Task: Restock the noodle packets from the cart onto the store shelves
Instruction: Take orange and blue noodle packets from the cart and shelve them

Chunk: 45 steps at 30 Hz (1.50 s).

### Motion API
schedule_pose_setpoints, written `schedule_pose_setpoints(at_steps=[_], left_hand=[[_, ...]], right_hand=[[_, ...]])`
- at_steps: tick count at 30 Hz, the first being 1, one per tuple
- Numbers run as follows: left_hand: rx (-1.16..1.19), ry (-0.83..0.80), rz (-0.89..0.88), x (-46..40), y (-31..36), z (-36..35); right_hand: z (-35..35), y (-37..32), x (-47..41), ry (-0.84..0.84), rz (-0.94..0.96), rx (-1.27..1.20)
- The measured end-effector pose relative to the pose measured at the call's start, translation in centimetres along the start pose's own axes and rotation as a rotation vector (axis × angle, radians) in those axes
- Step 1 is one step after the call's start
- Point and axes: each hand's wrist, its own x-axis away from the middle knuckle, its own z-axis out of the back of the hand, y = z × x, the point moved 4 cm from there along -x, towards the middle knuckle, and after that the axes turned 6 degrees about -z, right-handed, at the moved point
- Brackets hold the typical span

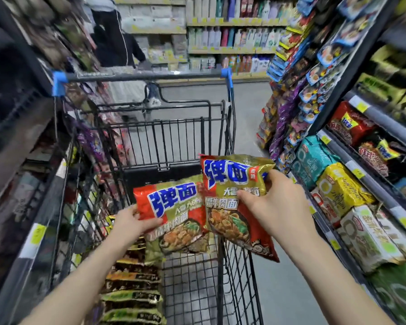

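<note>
- Head view: left hand (133, 219) grip pinches left noodle packet (174, 212) at its left edge, above the cart (185, 137).
- Right hand (274, 207) grip curls round right noodle packet (230, 191), over the cart's right rim, overlapping the left one.
- More packets (131, 289) stacked in the cart, left side.
- Stocked shelves (352, 195) just right.

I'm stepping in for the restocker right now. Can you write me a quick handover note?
Left hand: grips one noodle packet above the cart.
Right hand: grips a second packet, lifted toward the right-hand shelves.
Done: both packets are out of the cart; neither is shelved.
Left: shelve these two, then the stack of packets remaining in the cart.
</note>
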Motion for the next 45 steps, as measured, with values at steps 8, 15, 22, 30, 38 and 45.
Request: schedule_pose_setpoints(at_steps=[8,15,22,30,38,45], left_hand=[[0.168,0.084,-0.131,7.9,11.1,5.8],[0.190,-0.030,-0.247,13.1,19.8,8.3],[0.182,-0.284,-0.375,16.3,26.6,6.8],[0.131,-0.606,-0.468,19.9,31.4,0.2],[0.112,-0.950,-0.546,26.9,34.9,-11.8],[0.052,-1.255,-0.576,36.6,35.5,-23.9]], right_hand=[[11.7,-3.2,3.2,-0.014,0.113,-0.048],[21.1,-3.1,6.2,-0.037,0.116,-0.131],[27.8,-0.4,10.3,0.007,0.003,-0.348],[34.0,4.3,20.2,0.213,-0.185,-0.535],[41.3,9.9,34.3,0.502,-0.400,-0.507],[45.3,14.6,49.3,0.764,-0.611,-0.527]])
